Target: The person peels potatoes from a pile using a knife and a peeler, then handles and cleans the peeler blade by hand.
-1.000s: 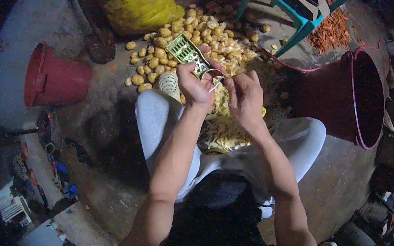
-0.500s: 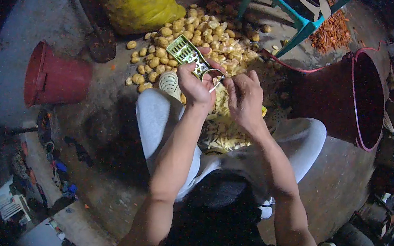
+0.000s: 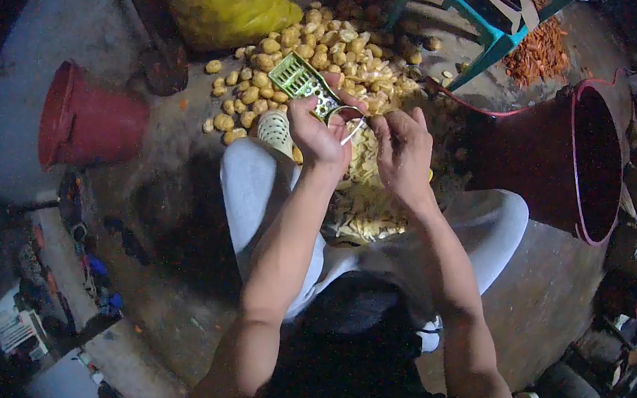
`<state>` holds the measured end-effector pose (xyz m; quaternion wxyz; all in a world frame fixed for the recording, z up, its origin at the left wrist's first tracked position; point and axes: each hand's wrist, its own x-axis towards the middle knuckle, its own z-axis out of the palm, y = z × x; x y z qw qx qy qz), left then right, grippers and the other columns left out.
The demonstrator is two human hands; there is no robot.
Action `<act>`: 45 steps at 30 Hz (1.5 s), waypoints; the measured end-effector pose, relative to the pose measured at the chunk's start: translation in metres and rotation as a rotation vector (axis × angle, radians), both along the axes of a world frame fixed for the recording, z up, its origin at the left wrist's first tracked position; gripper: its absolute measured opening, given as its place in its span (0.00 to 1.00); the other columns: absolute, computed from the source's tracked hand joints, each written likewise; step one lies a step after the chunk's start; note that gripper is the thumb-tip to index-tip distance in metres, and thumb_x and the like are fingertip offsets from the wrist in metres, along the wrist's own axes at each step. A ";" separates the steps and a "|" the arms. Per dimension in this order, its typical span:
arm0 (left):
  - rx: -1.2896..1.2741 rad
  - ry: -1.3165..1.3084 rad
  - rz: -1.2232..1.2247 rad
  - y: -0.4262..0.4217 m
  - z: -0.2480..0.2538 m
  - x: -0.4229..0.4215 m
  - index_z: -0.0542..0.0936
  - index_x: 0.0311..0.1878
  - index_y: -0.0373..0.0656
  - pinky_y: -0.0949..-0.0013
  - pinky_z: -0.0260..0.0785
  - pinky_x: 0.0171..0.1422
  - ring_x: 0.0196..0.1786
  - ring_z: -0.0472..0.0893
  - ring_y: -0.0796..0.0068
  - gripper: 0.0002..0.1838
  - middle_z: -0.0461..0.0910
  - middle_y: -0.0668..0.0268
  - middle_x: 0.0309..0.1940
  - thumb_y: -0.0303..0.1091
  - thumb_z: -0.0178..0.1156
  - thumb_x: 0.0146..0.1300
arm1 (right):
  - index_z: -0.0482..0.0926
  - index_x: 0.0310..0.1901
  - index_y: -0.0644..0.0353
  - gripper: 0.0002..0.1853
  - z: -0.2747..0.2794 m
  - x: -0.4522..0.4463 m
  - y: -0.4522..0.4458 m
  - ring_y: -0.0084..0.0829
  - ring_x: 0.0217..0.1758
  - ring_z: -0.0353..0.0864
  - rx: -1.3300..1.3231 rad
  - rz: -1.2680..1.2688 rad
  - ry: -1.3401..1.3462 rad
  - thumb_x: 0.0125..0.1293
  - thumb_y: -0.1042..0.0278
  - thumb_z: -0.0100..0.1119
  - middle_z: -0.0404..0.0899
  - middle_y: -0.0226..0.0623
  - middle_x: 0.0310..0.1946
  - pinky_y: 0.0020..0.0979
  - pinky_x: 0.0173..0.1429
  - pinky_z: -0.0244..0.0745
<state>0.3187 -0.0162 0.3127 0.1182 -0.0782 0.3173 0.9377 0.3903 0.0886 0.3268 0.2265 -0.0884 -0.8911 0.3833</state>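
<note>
In my left hand (image 3: 317, 134), palm up with the fingers wrapped round it, is a flat green grater (image 3: 299, 82) with slots, round holes and a looped handle end. A thin white strip (image 3: 352, 132) hangs at the loop. My right hand (image 3: 405, 157) is closed in a pinch right at that loop; its fingertips hide what they grip. Below both hands, pale yellow shreds (image 3: 370, 223) lie heaped between my legs. Beyond the grater spreads a large pile of potatoes (image 3: 314, 41), some of them looking peeled.
A yellow sack (image 3: 222, 2) stands behind the potatoes, with a shovel (image 3: 164, 69) beside it. Red buckets lie at left (image 3: 100, 120) and right (image 3: 553, 156). A teal stool (image 3: 494, 43) stands at the back, near a heap of orange pieces (image 3: 540, 51).
My right hand has shifted slightly right, its fingers still pinched at the loop. The white strip has tilted a little. My left hand and the grater have barely moved.
</note>
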 end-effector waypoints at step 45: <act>0.055 -0.006 0.024 -0.002 -0.001 0.001 0.73 0.48 0.38 0.60 0.75 0.35 0.26 0.78 0.61 0.23 0.78 0.57 0.23 0.44 0.42 0.57 | 0.78 0.27 0.64 0.08 0.005 0.006 -0.008 0.46 0.34 0.69 -0.028 0.067 -0.033 0.62 0.70 0.59 0.75 0.46 0.24 0.42 0.40 0.67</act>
